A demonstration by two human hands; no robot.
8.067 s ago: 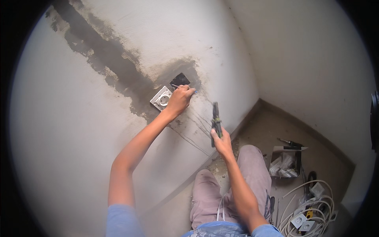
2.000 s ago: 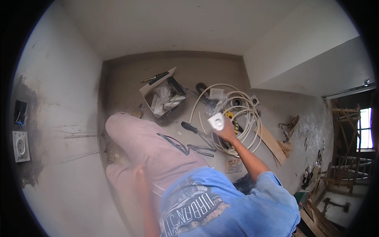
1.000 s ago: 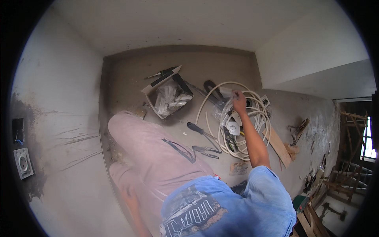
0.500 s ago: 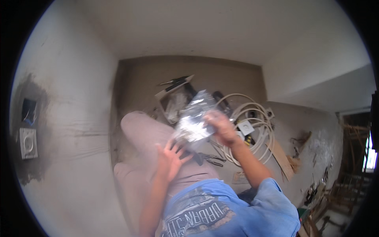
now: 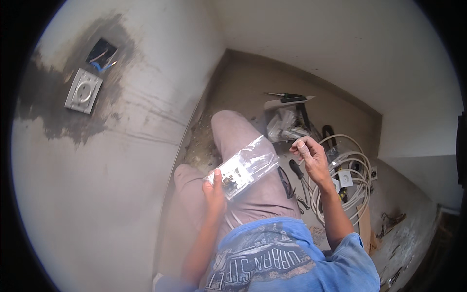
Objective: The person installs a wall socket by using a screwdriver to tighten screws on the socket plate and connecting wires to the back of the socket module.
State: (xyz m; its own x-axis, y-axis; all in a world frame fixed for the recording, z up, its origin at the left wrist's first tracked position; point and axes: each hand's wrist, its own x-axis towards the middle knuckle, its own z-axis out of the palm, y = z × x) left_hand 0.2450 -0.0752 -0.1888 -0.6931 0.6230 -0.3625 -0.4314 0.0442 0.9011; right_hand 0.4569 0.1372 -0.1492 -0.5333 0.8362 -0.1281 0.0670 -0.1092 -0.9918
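My left hand (image 5: 214, 189) grips the lower end of a clear plastic bag (image 5: 245, 165) with a white socket part inside; the bag lies slanted above my knee. My right hand (image 5: 307, 155) hovers just right of the bag's upper end, fingers loosely curled, holding nothing that I can see. On the wall at upper left a white socket cover (image 5: 83, 91) hangs askew beside an open wall box (image 5: 101, 52) with coloured wires, both inside a dark patch of fresh plaster.
On the floor to the right lie a coil of white cable (image 5: 340, 170), a screwdriver (image 5: 296, 170), pliers (image 5: 286, 181), a white socket plate (image 5: 346, 178) and an open box of plastic bags (image 5: 288, 121). Two walls meet at the floor corner.
My right hand picked the bagged part off the floor and brought it over my lap. My left hand took the bag's lower end, and the right hand has let go. My view swung back toward the wall.
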